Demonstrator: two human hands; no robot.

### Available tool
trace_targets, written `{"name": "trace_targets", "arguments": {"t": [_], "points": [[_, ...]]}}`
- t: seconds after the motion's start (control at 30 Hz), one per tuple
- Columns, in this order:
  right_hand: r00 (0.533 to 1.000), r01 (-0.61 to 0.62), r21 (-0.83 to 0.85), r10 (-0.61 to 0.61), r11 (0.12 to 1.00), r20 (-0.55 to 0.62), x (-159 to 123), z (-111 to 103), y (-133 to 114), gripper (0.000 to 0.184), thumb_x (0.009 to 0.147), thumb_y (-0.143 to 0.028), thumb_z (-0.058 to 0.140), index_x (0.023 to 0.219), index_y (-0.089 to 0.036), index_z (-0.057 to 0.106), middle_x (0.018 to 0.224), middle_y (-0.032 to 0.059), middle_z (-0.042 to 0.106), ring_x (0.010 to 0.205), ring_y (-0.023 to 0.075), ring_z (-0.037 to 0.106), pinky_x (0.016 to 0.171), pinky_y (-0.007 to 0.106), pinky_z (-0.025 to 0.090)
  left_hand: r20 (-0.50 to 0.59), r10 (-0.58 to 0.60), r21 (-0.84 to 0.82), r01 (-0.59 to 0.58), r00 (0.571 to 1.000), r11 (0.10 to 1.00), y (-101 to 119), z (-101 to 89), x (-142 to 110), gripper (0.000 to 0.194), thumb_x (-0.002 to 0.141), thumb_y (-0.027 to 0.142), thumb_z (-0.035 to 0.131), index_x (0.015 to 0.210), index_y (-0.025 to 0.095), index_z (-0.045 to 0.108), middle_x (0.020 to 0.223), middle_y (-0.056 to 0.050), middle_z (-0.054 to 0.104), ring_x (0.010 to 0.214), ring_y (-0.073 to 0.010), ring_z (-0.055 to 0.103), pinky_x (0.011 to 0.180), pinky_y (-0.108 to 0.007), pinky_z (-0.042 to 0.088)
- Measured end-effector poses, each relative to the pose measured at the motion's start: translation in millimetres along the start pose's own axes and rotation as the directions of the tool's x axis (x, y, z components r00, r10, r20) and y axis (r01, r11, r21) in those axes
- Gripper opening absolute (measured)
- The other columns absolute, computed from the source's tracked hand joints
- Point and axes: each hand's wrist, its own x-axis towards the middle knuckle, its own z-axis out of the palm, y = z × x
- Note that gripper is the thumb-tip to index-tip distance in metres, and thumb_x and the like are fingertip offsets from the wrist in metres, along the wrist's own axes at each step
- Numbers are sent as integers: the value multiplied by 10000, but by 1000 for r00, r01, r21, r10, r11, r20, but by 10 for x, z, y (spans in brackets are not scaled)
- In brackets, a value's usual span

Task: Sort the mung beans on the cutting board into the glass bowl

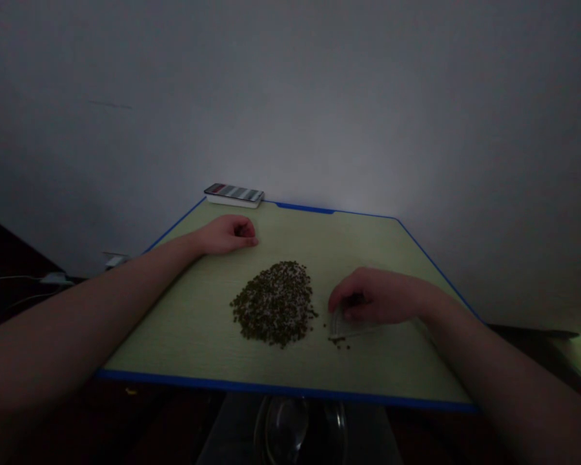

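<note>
A mound of small green and pale beans or grains [275, 303] lies loose on the pale yellow-green tabletop [305, 242]. My left hand [230, 234] rests on the table behind and left of the mound, fingers loosely curled. A gap shows between its thumb and fingers, with nothing seen in it. To the right of the mound, my right hand [377, 295] grips a clear plastic container [353, 328] low at the tabletop. Part of the container is hidden under the fingers. A few stray grains [339, 343] lie by its near edge.
A phone [235, 192] lies on a white box [232, 201] at the back left corner. Blue trim [281, 389] edges the table. Below the front edge stands a clear round vessel [286, 429]. A white wall [300, 116] rises behind; cables [53, 279] run at left.
</note>
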Motion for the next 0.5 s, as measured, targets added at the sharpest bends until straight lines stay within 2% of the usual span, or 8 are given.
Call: {"name": "trace_targets", "arguments": {"t": [0.17,0.37,0.5], "points": [[998,40,4,-40,999,-51,-1,-10,55,290,769,-155,547,1023,-191,684,808,12,670,676,133,562,607,233,412,16,-21,-41,22,1000,999,12,7,0,291,675,433,645,722,166,541,577,35,498,512,-83,424,487,-219,347],[983,-15,-101,-3,995,-181,56,18,84,298,777,-176,540,1046,-201,666,804,23,664,658,144,542,606,256,387,12,4,-16,-4,1000,1000,15,2,-9,293,692,441,636,734,164,551,583,32,504,522,-84,433,494,-218,348],[978,-4,-113,-20,994,-208,103,54,46,298,792,-173,525,1058,-196,657,862,31,675,682,140,553,626,253,393,8,-17,-12,17,1000,1000,27,1,-10,301,686,443,640,746,160,558,604,23,514,533,-90,439,497,-225,350]]}}
